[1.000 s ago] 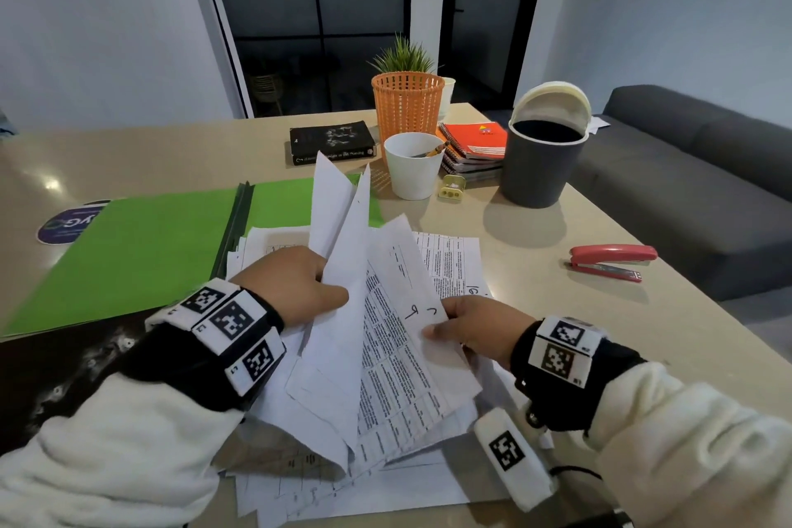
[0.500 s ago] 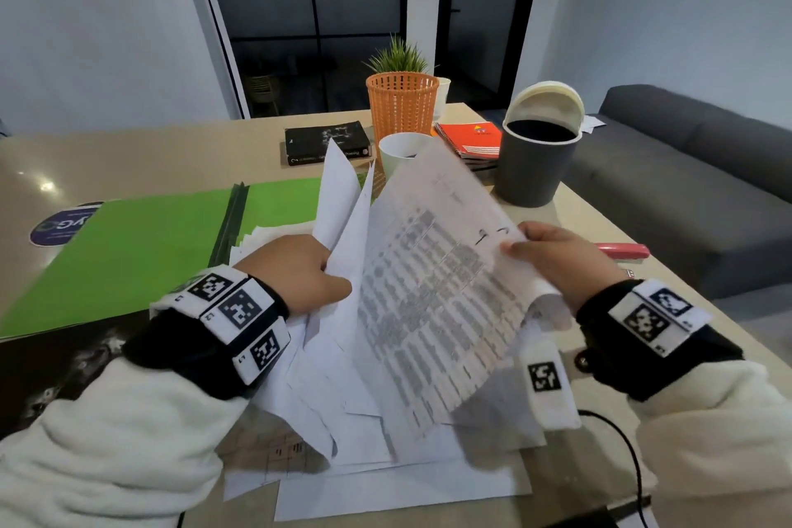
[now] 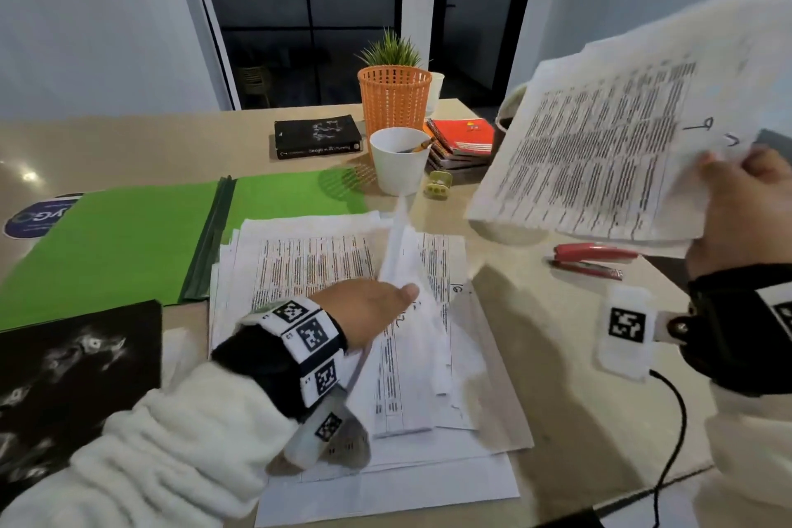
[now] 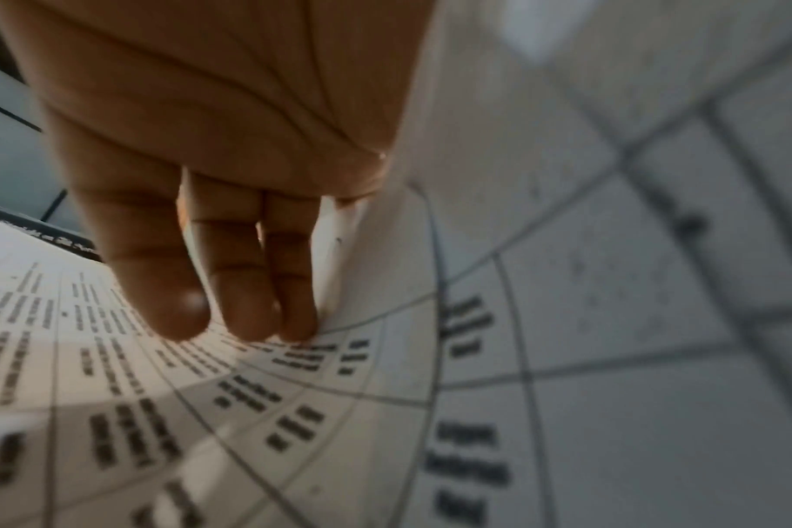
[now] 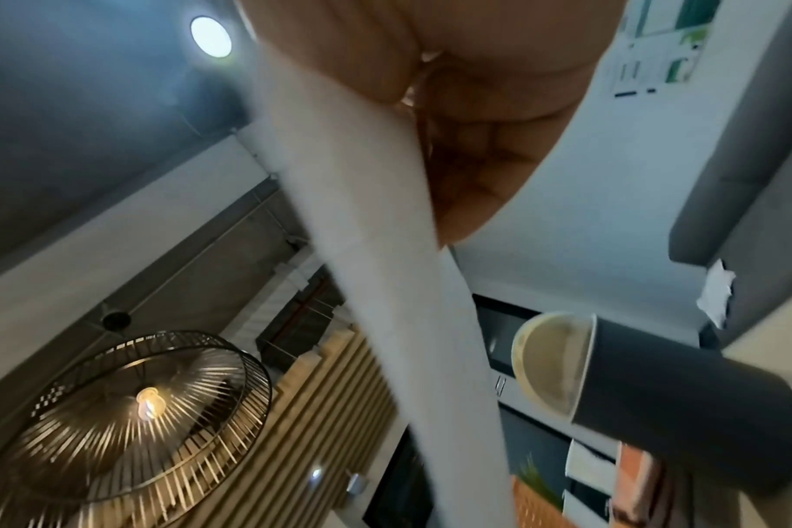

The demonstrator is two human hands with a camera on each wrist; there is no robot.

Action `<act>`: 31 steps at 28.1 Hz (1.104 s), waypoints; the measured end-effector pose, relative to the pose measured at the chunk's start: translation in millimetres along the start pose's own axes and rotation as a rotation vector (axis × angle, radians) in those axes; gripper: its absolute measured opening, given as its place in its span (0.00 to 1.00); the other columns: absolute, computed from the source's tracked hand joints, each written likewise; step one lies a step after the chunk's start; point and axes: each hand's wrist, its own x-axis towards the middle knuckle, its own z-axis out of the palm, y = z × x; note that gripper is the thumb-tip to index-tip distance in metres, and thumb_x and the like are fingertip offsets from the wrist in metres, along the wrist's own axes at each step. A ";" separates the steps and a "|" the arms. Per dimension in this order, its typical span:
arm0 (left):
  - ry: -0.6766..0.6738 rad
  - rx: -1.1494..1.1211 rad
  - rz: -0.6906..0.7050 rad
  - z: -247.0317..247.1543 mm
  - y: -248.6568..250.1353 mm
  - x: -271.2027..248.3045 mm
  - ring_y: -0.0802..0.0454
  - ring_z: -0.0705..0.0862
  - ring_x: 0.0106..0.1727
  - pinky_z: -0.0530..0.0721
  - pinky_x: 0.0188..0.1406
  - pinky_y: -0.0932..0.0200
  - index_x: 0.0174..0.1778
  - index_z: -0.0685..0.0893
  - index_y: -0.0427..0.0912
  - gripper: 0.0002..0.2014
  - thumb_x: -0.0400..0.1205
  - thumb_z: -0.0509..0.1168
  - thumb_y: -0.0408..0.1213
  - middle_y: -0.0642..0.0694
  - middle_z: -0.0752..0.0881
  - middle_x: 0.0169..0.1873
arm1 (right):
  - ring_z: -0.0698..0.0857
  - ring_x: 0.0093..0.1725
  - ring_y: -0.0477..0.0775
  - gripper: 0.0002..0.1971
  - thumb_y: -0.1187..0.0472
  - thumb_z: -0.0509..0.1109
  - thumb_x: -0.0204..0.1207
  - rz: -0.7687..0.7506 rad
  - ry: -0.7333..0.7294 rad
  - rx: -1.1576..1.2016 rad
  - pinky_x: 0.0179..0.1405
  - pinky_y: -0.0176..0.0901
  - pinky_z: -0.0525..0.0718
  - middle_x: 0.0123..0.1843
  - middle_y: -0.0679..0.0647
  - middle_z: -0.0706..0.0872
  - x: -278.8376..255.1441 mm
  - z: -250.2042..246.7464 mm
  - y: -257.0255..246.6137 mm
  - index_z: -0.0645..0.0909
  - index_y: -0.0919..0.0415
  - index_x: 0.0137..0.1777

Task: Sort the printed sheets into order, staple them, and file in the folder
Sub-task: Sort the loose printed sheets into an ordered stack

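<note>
While the right hand (image 3: 745,206) pinches a bundle of printed sheets (image 3: 600,150) by its near edge and holds it up over the right side of the counter (image 3: 557,339), the left hand (image 3: 364,304) rests on the loose pile of sheets (image 3: 321,266) that lies in front of the person. Judging by that split, the lifted bundle is probably being pulled out so its place in the order can be checked; a handwritten mark near its corner may be a page label, though it is too blurred to read. The left wrist view shows the left fingers (image 4: 245,285) straight and close together, tips on the printed page, with another sheet standing on edge against the side of the hand, so this grip seems to pin the pile and keep a place in it rather than clasp anything.

An open green folder (image 3: 107,244) lies flat just behind the pile, its right half partly under the sheets; nothing is filed in it yet. A red stapler (image 3: 591,259) waits on the counter, below the raised bundle and untouched.

Of the containers at the back, the white cup (image 3: 396,163) holds what looks like a pencil, and the orange basket (image 3: 394,99) stands before a small plant (image 3: 392,49); its inside is hidden. The dark bin (image 5: 683,421) behind the raised sheets shows clearly only in the right wrist view, with its pale lid tipped open and its contents unseen.
</note>
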 end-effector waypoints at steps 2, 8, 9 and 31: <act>-0.028 0.013 0.071 2.1 1.3 -0.7 0.50 0.75 0.70 0.69 0.63 0.60 0.75 0.68 0.59 0.25 0.84 0.46 0.61 0.51 0.75 0.72 | 0.84 0.29 0.45 0.05 0.57 0.65 0.75 0.043 -0.049 -0.024 0.39 0.58 0.89 0.38 0.47 0.85 -8.3 1.4 -3.7 0.82 0.49 0.42; -0.062 0.150 0.126 6.4 -0.6 4.8 0.50 0.75 0.70 0.69 0.60 0.63 0.76 0.66 0.62 0.23 0.83 0.51 0.59 0.52 0.72 0.75 | 0.77 0.16 0.33 0.08 0.66 0.59 0.83 0.125 -0.299 -0.202 0.12 0.22 0.67 0.31 0.52 0.81 -21.0 7.5 13.7 0.78 0.62 0.44; -0.055 0.154 0.125 6.4 0.7 3.8 0.50 0.75 0.69 0.69 0.57 0.64 0.75 0.67 0.61 0.23 0.84 0.50 0.59 0.51 0.74 0.73 | 0.76 0.13 0.33 0.10 0.66 0.59 0.83 0.141 -0.326 -0.224 0.11 0.23 0.67 0.27 0.50 0.80 -22.6 8.6 18.2 0.78 0.63 0.41; -0.007 0.129 0.095 6.0 -6.5 5.2 0.62 0.74 0.31 0.70 0.29 0.64 0.79 0.52 0.59 0.30 0.83 0.58 0.43 0.56 0.76 0.36 | 0.85 0.42 0.59 0.12 0.59 0.59 0.82 0.299 -0.421 -0.432 0.37 0.44 0.82 0.43 0.58 0.88 -3.9 -9.7 59.7 0.83 0.63 0.48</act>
